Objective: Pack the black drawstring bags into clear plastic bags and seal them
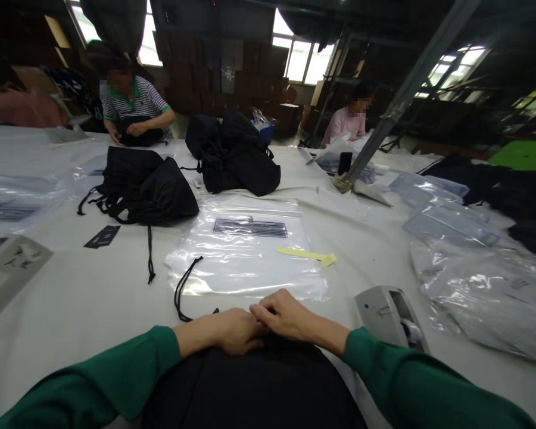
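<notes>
A black drawstring bag (259,387) fills the bottom middle of the head view, close to my body. At its upper edge my left hand (240,330) is closed on the black fabric, its fingertips partly hidden. My right hand (286,314) meets it from the right, fingers curled and pressed together over the same edge; what lies inside the pinch is hidden. A loop of black cord (181,292) extends from the bag to the left of my hands. Just beyond them lies a stack of clear plastic bags (250,268) with a printed black panel and a yellow strip (306,255).
Black drawstring bags (147,187) and another black pile (236,155) lie farther back. A dark tag (102,237) is at left. A grey dispenser (390,316) and loose plastic (486,292) occupy the right. A slanted metal post (402,101) rises from the table; two people work across it.
</notes>
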Tool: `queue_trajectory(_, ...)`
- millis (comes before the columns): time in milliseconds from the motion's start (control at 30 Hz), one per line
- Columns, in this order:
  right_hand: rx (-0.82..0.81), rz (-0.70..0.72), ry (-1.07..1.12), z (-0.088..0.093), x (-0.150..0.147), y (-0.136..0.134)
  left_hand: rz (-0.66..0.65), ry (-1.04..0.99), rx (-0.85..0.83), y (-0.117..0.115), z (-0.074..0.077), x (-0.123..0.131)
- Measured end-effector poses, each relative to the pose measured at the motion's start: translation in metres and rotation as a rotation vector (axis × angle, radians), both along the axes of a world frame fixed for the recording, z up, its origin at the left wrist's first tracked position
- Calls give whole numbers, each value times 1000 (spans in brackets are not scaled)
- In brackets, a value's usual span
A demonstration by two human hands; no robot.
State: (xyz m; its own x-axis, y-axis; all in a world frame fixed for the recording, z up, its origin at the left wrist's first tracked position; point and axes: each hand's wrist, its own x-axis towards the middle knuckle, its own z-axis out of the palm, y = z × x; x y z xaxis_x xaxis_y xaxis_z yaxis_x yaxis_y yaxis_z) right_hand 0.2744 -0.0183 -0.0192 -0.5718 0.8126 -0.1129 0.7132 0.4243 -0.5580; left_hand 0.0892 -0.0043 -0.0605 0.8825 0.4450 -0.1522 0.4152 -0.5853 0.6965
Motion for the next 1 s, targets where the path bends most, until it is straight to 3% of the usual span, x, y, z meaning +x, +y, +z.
queue_trajectory(100,-91,-226,77,-41,-7,-1,99,-69,-38,5,-15,-12)
queue_trajectory(167,-84,-271,83,-60,-5,-3,248,-101,-40,11,-24,-18)
queue_trajectory(267,-46,-284,127,-63,3,0,466,-146,29,29,-32,-26)
queue_trajectory(400,171,-357,125,-54,20,31,610,-187,178,66,-33,-43)
queue_trajectory(533,230,-431,-18,-58,50,75,617,-145,249,92,-46,-60)
queue_trajectory(667,240,-557,-196,-69,96,105,587,-122,288,97,-66,-65)
queue_trajectory(867,138,-710,-395,-74,169,107,539,-35,359,98,-76,-60)
queue_trajectory(933,182,-799,-428,-66,182,102,531,-8,343,99,-74,-57)
queue_trajectory(1000,256,-802,-414,-56,178,97,522,9,310,103,-70,-54)
